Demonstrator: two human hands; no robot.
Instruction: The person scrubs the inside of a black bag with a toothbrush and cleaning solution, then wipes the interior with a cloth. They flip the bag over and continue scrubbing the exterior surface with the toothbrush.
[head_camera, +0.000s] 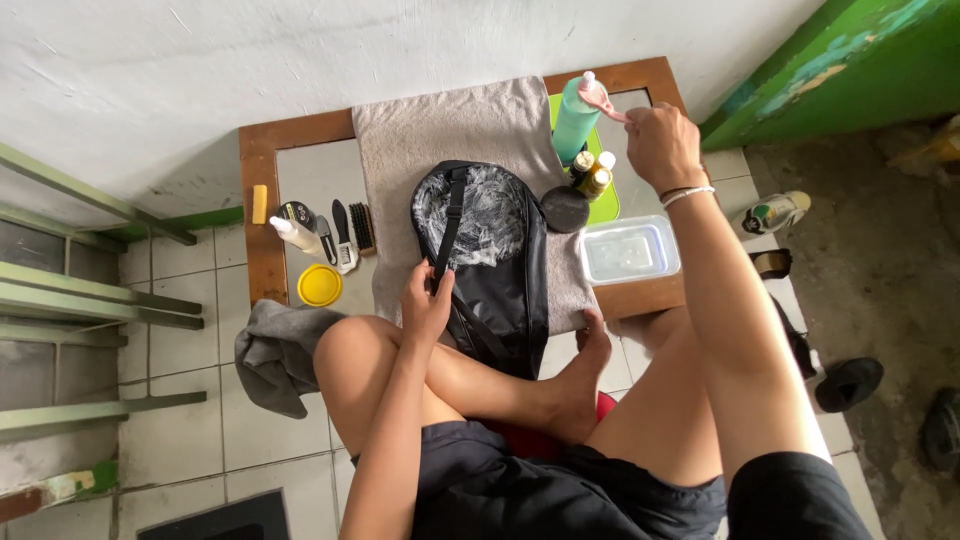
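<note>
A soapy black bag (485, 265) lies on a grey towel (450, 130) atop the low wooden-framed surface (262, 180).

The left hand (425, 300), at the bag's 7 o'clock edge, grips its black strap (447, 225); white foam streaks the smooth fabric. The right hand (660, 145), well apart at 2 o'clock, pinches a pink brush (603, 102) against a tall teal bottle (574, 120), above a clear plastic tub (630, 250).

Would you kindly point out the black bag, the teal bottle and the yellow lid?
black bag (510, 270), head view, lower body panel.
teal bottle (574, 122), head view, mid-body.
yellow lid (319, 285), head view, centre.
</note>
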